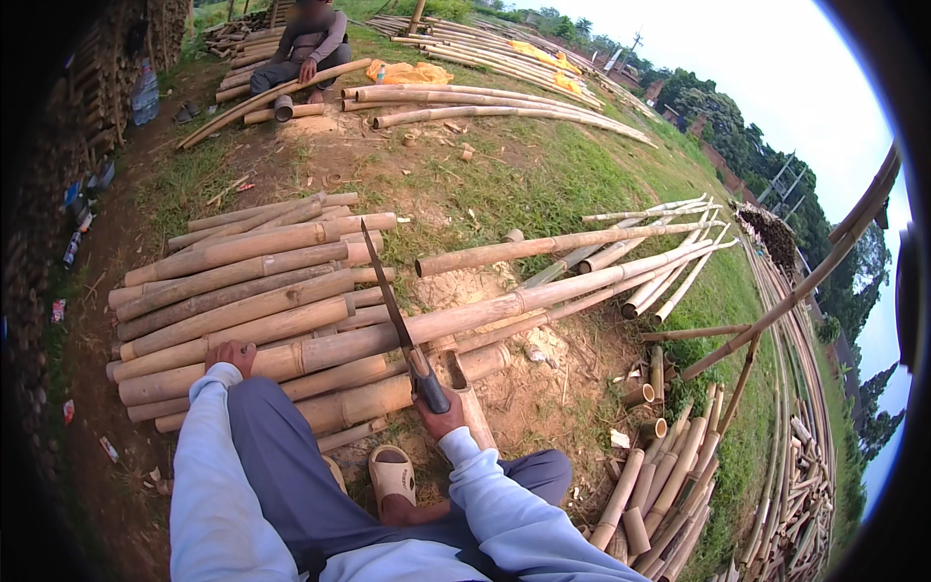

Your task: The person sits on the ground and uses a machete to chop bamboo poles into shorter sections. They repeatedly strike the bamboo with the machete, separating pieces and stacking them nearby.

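Observation:
A long bamboo pole [514, 303] runs from beside my left knee out to the far right. My left hand [233, 357] is closed over its near left part, some fingers hidden. My right hand [442, 415] grips the dark handle of a handsaw [390, 299]. Its blade lies across the pole, tip pointing away and up to the left; whether the teeth are in a cut cannot be made out. Just right of the saw, a bamboo piece with a slot [464, 396] stands under the pole. Several cut bamboo lengths [238, 303] lie stacked at the left.
More cut pieces [669, 475] are heaped at lower right, below a slanted pole [790, 286]. Thinner poles [669, 276] lie beyond. At the back, another person [310, 48] sits by bamboo and an orange sheet [412, 74]. Sawdust covers the ground near the saw.

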{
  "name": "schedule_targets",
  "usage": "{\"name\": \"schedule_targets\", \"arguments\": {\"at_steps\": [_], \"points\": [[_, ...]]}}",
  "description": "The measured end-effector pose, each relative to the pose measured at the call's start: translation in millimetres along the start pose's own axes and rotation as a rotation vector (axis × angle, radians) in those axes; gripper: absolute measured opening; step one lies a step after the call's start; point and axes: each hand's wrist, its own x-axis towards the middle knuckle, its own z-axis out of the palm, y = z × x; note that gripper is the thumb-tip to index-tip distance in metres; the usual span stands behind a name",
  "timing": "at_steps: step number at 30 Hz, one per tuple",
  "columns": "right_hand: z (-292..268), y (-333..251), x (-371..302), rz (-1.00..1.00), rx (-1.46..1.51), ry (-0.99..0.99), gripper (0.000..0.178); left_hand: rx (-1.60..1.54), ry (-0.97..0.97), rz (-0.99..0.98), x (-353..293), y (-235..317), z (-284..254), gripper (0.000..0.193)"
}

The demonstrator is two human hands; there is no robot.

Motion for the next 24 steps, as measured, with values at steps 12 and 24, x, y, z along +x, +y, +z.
{"name": "schedule_targets", "arguments": {"at_steps": [12, 24], "points": [[1, 5, 1, -0.025, 0.042, -0.006, 0.019, -0.035, -0.064, -0.076, -6, 13, -18, 0.042], [0, 1, -1, -0.059, 0.059, 0.014, 0.020, -0.037, -0.064, -0.076, -3, 9, -14, 0.044]]}}
